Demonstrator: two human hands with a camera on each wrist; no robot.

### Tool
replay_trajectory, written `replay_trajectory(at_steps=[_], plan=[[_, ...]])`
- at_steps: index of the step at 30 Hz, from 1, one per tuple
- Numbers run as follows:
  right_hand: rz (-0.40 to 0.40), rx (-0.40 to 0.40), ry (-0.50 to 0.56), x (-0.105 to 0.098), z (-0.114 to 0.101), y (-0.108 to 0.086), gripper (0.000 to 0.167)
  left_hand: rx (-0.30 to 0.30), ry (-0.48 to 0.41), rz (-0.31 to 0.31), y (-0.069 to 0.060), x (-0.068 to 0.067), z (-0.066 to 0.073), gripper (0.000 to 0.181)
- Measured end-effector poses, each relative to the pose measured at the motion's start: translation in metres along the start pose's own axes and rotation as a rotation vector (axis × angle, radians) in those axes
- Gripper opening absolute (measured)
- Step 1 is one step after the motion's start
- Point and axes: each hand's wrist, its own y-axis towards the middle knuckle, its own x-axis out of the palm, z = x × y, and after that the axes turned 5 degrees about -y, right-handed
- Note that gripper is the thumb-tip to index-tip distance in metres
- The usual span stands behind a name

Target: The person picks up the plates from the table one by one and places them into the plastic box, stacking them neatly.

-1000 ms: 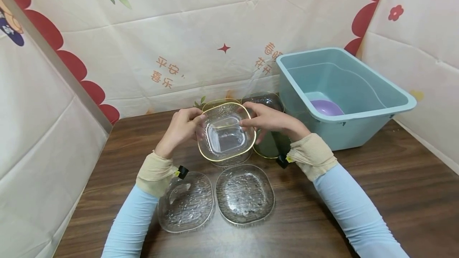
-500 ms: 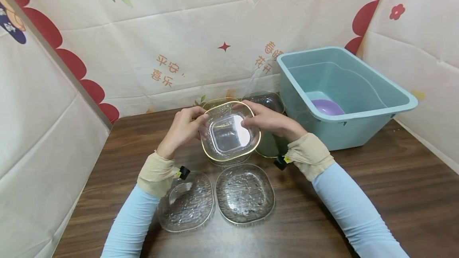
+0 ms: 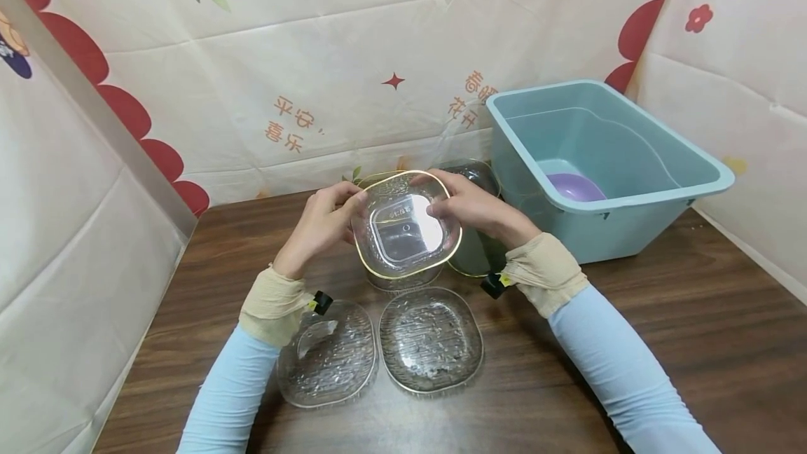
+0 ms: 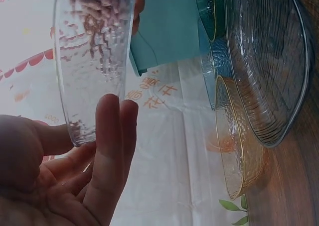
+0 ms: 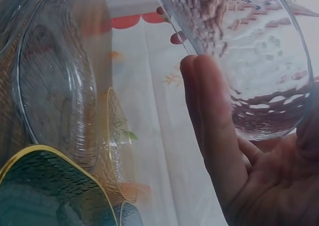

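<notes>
Both hands hold a clear, rounded-square bowl (image 3: pixel 403 226) with a gold rim, raised above the table and tilted. The left hand (image 3: pixel 318 230) grips its left edge, thumb at the rim. At the right edge, the right hand (image 3: pixel 476 210) grips it with the thumb over the rim. Both wrist views show the bowl's rippled wall between thumb and fingers. Beneath it, partly hidden, lies a clear dish (image 3: pixel 403 284). Behind and beside the hands are a green bowl (image 3: pixel 480 256), a bluish bowl (image 3: pixel 479 175) and a yellow bowl (image 4: pixel 234 141).
Two clear textured dishes, a left one (image 3: pixel 334 370) and a right one (image 3: pixel 431 342), lie at the front of the wooden table (image 3: pixel 214 279). A large blue tub (image 3: pixel 567 233) stands at the back right with a purple item (image 3: pixel 575 188) inside. Printed cloth (image 3: pixel 353 54) hangs behind.
The held bowl has shifted slightly up and to the right, and its tilt has changed. The right hand rises a little with it; the left hand stays nearly in place.
</notes>
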Motion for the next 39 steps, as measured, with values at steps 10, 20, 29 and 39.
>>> replay_trajectory(at_steps=[10, 20, 29, 39], plan=[[0.089, -0.008, 0.082, -0.02, -0.024, -0.009, 0.053, -0.066, -0.064, -0.026, 0.003, -0.003, 0.008, 0.067], [0.161, -0.062, 0.231, -0.053, -0.039, -0.026, 0.051, -0.063, -0.063, -0.047, 0.011, 0.0, 0.006, 0.081], [0.267, -0.109, 0.243, -0.071, -0.049, -0.045, 0.05, -0.1, -0.065, -0.058, 0.007, 0.0, 0.003, 0.076], [0.35, -0.116, 0.355, -0.085, -0.042, -0.061, 0.049, -0.068, -0.093, -0.088, 0.006, -0.001, -0.001, 0.069]])
